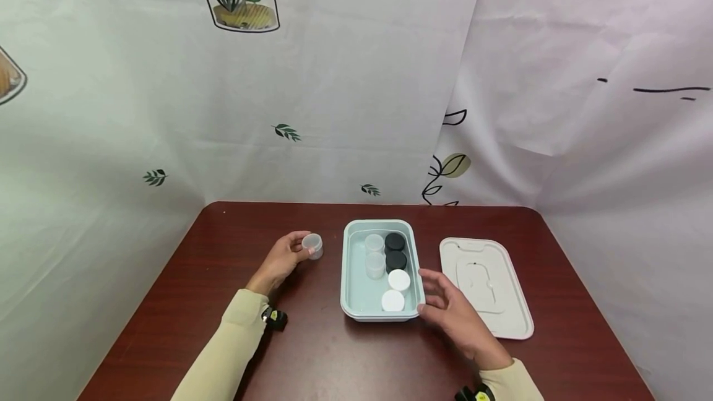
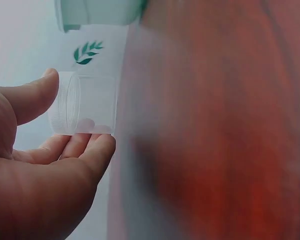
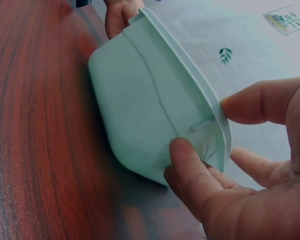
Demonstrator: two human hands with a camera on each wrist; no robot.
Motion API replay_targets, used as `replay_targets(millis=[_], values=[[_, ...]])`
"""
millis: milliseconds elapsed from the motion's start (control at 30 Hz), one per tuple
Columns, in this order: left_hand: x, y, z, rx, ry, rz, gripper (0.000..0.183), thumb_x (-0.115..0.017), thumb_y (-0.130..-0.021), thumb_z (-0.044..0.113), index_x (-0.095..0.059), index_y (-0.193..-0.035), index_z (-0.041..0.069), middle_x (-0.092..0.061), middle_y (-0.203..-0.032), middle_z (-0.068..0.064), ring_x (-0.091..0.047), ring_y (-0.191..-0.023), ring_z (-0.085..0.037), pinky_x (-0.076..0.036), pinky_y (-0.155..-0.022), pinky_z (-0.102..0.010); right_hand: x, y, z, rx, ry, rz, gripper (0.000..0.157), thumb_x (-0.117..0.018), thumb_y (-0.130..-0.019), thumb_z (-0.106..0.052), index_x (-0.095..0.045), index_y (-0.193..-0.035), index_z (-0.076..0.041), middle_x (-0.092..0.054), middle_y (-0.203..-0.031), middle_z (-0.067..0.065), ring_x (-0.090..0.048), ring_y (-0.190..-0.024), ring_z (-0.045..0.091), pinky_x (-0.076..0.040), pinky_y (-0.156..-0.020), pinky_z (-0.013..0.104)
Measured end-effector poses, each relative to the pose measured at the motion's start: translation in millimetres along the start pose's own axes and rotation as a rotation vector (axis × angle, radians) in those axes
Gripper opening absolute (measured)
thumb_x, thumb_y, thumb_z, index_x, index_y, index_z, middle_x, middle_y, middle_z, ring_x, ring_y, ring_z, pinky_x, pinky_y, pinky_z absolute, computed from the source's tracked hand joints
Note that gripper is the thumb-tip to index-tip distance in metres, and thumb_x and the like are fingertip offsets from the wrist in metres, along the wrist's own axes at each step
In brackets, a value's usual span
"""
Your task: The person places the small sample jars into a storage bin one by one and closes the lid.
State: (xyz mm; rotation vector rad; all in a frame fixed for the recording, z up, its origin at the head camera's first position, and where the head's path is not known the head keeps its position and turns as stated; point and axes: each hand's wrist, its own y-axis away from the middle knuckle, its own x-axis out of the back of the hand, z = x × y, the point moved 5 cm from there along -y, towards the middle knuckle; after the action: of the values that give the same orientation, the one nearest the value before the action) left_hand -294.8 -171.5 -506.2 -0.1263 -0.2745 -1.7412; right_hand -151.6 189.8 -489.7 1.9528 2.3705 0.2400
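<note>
My left hand (image 1: 282, 260) holds a small clear plastic jar (image 1: 313, 245) with a ridged translucent cap, to the left of the pale green box. In the left wrist view the jar (image 2: 94, 104) lies between thumb and fingers; whether its base touches the table I cannot tell. At the near right corner of the box (image 1: 352, 293), my right hand (image 1: 453, 314) grips the rim. The right wrist view shows fingertips on the box's (image 3: 135, 100) rim and outer wall. Inside stand two clear jars (image 1: 375, 265), two black-lidded jars (image 1: 395, 260) and two white-lidded ones (image 1: 398, 280).
A white rectangular lid (image 1: 509, 293) lies on the dark red-brown table (image 1: 312, 351), right of the box and partly behind my right hand. Pale cloth (image 1: 345, 79) with plant prints hangs beyond the table's far edge.
</note>
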Motion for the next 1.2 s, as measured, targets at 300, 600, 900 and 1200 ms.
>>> replay_targets(millis=[300, 600, 900, 1200], values=[[-5.7, 4.2, 33.0, -0.056, 0.015, -0.024, 0.052, -0.071, -0.101, 0.008, -0.052, -0.150, 0.003, -0.060, -0.144, -0.022, -0.062, -0.131, -0.032, -0.056, -0.101, -0.037, -0.7, 1.1, -3.1, 0.000, -0.003, -0.006, 0.069, -0.068, -0.095, 0.002, -0.039, -0.157, -0.006, -0.050, -0.151, 0.028, -0.064, -0.126, 0.040, -0.059, -0.088, 0.027], [-38.0, 21.3, 70.3, -0.164, 0.001, -0.145, 0.051, -0.073, -0.099, 0.005, -0.054, -0.146, 0.003, -0.064, -0.137, -0.020, -0.067, -0.120, -0.027, -0.058, -0.095, -0.030, -0.4, -0.4, -4.5, -0.006, 0.006, -0.005, 0.068, -0.069, -0.096, 0.001, -0.040, -0.157, -0.007, -0.050, -0.152, 0.027, -0.065, -0.127, 0.039, -0.059, -0.088, 0.027], [-70.1, 35.4, 88.5, -0.277, -0.195, -0.273, 0.047, -0.073, -0.098, 0.005, -0.056, -0.141, -0.003, -0.068, -0.131, -0.018, -0.070, -0.120, -0.031, -0.059, -0.094, -0.033, -1.1, 0.1, -5.1, -0.001, -0.001, -0.008, 0.069, -0.069, -0.095, 0.002, -0.039, -0.158, -0.007, -0.050, -0.152, 0.027, -0.065, -0.125, 0.037, -0.058, -0.088, 0.026], [-94.3, 47.6, 99.9, -0.310, -0.438, -0.349, 0.047, -0.079, -0.095, 0.009, -0.060, -0.137, -0.003, -0.071, -0.128, -0.017, -0.069, -0.119, -0.032, -0.059, -0.099, -0.045, -1.5, 1.6, -6.3, 0.011, -0.008, -0.011, 0.070, -0.069, -0.095, 0.001, -0.038, -0.158, -0.004, -0.049, -0.152, 0.029, -0.066, -0.124, 0.036, -0.058, -0.087, 0.027]])
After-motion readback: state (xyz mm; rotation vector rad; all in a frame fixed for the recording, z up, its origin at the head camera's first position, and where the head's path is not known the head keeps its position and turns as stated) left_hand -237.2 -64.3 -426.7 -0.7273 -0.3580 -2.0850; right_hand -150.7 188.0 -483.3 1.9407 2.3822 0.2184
